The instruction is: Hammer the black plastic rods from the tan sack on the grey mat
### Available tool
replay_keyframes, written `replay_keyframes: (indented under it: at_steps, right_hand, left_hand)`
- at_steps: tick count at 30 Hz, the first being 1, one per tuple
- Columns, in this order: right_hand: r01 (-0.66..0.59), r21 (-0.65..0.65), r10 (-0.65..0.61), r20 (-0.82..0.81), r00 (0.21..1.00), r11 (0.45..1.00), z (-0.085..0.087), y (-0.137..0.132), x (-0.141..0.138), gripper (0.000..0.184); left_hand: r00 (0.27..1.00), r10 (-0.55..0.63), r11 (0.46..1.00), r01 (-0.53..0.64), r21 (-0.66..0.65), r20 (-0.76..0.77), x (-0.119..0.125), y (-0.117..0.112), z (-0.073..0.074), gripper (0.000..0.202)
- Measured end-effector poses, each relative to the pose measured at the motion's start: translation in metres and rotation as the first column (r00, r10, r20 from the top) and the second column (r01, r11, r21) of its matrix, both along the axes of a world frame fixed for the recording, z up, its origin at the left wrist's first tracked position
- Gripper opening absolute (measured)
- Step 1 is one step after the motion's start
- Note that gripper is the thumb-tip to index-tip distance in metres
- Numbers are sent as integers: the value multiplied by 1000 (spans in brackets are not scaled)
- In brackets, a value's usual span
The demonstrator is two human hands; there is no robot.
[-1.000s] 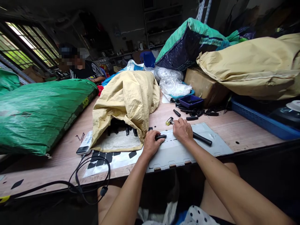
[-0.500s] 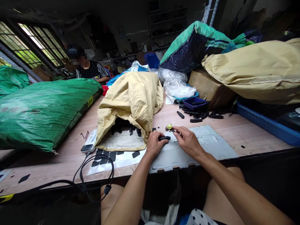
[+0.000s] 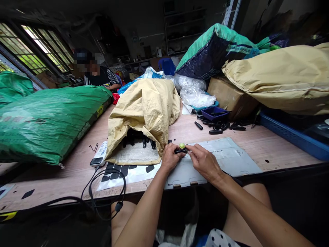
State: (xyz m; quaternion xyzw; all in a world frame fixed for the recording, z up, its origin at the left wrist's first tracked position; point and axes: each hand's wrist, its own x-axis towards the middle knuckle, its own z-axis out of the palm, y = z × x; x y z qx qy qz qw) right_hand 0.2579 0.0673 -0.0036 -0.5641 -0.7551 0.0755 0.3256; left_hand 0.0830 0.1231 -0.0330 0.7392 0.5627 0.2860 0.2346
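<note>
My left hand is closed on a small black part, pinning it against a grey plate at the table's front edge. Just right of it, my right hand grips a small hammer. The hammer's yellow-green head sits right on top of the black part. My right hand hides the hammer's handle. Both hands nearly touch each other.
A tan sack with black parts in its mouth lies left of my hands. Nearby are a green sack, a purple tray, loose black parts, a blue crate and a looped cable. Another person sits far back left.
My right hand has lifted the hammer off the grey plate and brought its head left onto the black part. My left hand has kept hold of that part.
</note>
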Motion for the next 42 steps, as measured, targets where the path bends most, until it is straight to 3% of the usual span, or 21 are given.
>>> replay_keyframes:
  at_steps: [3, 8, 12, 15, 19, 24, 32, 35, 38, 40, 42]
  right_hand:
    - [37, 17, -37, -20, 999, 999, 0, -3, 6, 35]
    - [64, -75, -63, 8, 998, 995, -2, 1, 13, 35]
    - [198, -36, -197, 28, 980, 980, 0, 34, 24, 36]
    - [325, -82, -311, 150, 938, 942, -3, 66, 31, 37]
    - [417, -125, -362, 314, 877, 900, -17, 89, 29, 39]
    - [463, -48, -410, 392, 824, 885, -30, 91, 18, 40]
    - [483, -43, -427, 403, 809, 874, -28, 90, 17, 38]
    - [487, -56, -426, 407, 808, 871, -28, 91, 16, 38]
    - [486, -52, -426, 406, 809, 873, -28, 91, 16, 39]
    - [486, -49, -427, 405, 808, 873, -29, 91, 16, 38]
    - [483, -47, -425, 406, 809, 874, -29, 90, 16, 38]
  left_hand:
    - [1000, 2, 1000, -2, -2, 31, 0, 0, -1, 16]
    - [999, 3, 1000, -4, 14, 35, 0, 1, -4, 15]
    - [1000, -16, 999, 15, 36, 20, -1, -1, -3, 16]
    - [1000, -18, 999, 18, 36, 5, -1, -2, -1, 15]
    - [999, -24, 999, 25, 28, -25, -1, -3, 1, 14]
    - [998, -46, 998, 48, 45, -39, -2, -5, 0, 14]
    - [998, -62, 995, 64, 72, -31, -1, -4, 4, 24]
    - [991, -103, 991, 94, 97, 89, -1, -27, 17, 22]
    - [942, -274, 961, 260, 91, 197, -1, -79, 23, 24]
    - [859, -487, 874, 477, 95, 160, -1, -121, 12, 28]
    - [710, -701, 713, 701, 35, 70, -3, -155, -15, 34]
